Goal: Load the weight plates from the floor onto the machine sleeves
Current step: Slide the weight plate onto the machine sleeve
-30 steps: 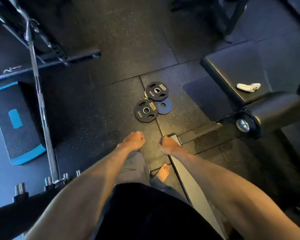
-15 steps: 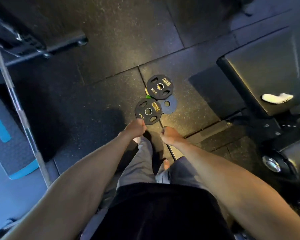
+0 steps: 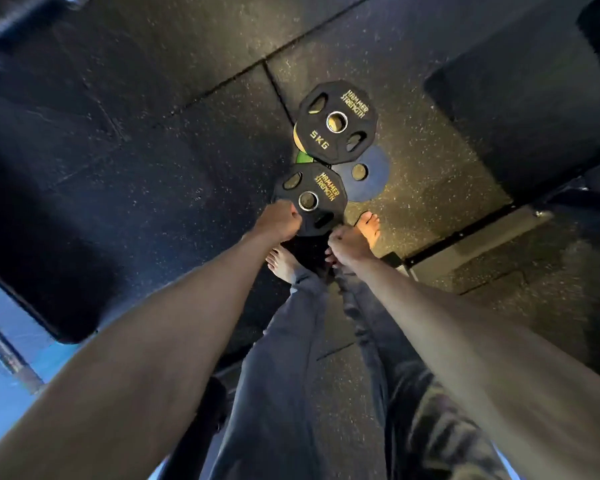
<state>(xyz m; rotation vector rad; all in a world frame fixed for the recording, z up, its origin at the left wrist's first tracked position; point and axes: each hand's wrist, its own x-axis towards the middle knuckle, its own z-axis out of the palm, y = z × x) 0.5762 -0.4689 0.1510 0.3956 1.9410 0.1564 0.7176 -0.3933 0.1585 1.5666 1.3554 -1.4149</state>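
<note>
The nearer black plate (image 3: 321, 192) lies flat on the rubber floor (image 3: 187, 133), stamped HAMMER STRENGTH. A second black plate (image 3: 336, 122), marked 5 KG, lies at its 1 o'clock, resting on a blue plate (image 3: 366, 176) and on green (image 3: 303, 157) and yellow (image 3: 296, 136) edges that show beneath it. The left hand (image 3: 279, 220) covers the nearer plate's rim at 7 o'clock, fingers curled; whether it grips the plate I cannot tell. The right hand (image 3: 349, 242) hangs just beside the rim at 5 o'clock, fingers curled together, with nothing seen in them. Bare feet stand below the plates: the right foot (image 3: 369, 225) at 4 o'clock, the left foot (image 3: 283, 265) at 6 o'clock, under grey trousers (image 3: 278, 375).
</note>
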